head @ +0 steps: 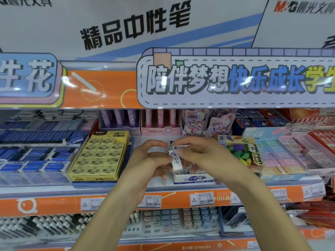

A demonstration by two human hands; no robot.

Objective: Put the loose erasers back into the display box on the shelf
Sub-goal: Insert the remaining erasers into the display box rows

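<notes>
A white display box (193, 177) with blue print sits at the front of the middle shelf. Right above it both my hands are together. My left hand (150, 160) holds a white eraser (176, 160) in a blue-lettered sleeve, standing on end over the box. My right hand (197, 151) pinches another white eraser (178, 146) with a barcode, just above the first one. My fingers hide most of the inside of the box.
A yellow 2B eraser box (98, 156) stands left of the white box, blue eraser trays (34, 160) further left. A fruit-eraser pack (243, 151) and pastel eraser boxes (282, 156) are to the right. Price tags line the orange shelf edge (54, 203).
</notes>
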